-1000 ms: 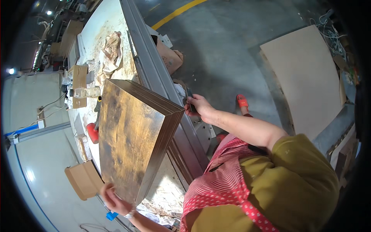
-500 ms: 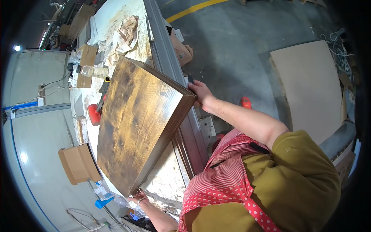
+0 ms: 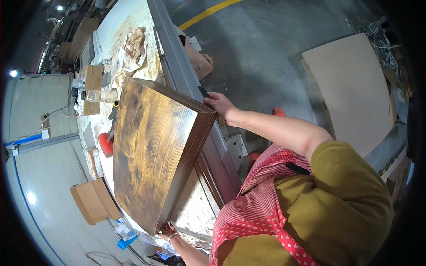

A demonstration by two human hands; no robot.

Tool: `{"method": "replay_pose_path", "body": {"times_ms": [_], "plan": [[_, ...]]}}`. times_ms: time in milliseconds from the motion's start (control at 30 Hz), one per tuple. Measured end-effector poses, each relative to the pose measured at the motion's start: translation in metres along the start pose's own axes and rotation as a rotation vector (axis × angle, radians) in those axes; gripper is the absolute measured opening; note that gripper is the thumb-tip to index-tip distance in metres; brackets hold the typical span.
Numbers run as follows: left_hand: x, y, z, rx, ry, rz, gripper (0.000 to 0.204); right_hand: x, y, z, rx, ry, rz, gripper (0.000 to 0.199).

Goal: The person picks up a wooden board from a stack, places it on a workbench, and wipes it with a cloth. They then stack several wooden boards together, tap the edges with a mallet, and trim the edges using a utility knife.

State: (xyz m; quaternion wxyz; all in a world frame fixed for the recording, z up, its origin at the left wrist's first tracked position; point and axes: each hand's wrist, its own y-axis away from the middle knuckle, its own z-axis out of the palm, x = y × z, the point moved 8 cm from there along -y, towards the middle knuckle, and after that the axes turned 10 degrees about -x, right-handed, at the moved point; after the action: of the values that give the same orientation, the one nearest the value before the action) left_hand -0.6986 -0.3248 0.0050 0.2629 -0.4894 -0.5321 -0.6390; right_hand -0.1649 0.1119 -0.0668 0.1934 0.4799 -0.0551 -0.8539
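Observation:
A thick stack of brown wood-grain panels [image 3: 151, 146] lies slantwise on the workbench, its edges layered along the near side. At its lower corner is my left hand [image 3: 168, 232], the fingers curled against the edge, a thin band round the wrist. My right hand [image 3: 222, 107] is closed at the stack's right corner. A small black object [image 3: 204, 92] sticks out past its thumb and fingertips; its kind is too hidden to tell. Part of the right hand's grip is hidden behind the corner.
Beyond the stack lie a red-headed mallet [image 3: 105, 145], a clear bottle [image 3: 101, 96], crumpled brown paper [image 3: 134, 49] and an opened cardboard box [image 3: 96, 201]. A grey metal rail [image 3: 184, 75] edges the bench. A large flat board [image 3: 344, 91] rests on the floor at right.
My view has turned slightly, so the bench and stack sit a little differently in the picture. Both hands stay at the same corners of the stack.

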Motion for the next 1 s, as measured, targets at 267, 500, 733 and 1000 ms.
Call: {"method": "replay_pose_path", "body": {"times_ms": [267, 500, 733, 1000], "plan": [[0.001, 0.002, -0.014, 0.015, 0.089, 0.044, 0.061, -0.044, -0.015, -0.002, -0.056, 0.502, -0.125, 0.025], [0.0, 0.008, -0.014, 0.225, 0.205, 0.21, 0.037, -0.051, -0.01, 0.003, 0.02, 0.565, -0.244, 0.029], [-0.003, 0.0, -0.02, 0.288, 0.09, 0.2, 0.038, -0.051, -0.012, 0.002, 0.016, 0.578, -0.271, 0.026], [-0.004, -0.016, -0.054, 0.266, 0.091, 0.211, 0.036, -0.055, -0.009, 0.011, -0.028, 0.541, -0.244, 0.025]]}}
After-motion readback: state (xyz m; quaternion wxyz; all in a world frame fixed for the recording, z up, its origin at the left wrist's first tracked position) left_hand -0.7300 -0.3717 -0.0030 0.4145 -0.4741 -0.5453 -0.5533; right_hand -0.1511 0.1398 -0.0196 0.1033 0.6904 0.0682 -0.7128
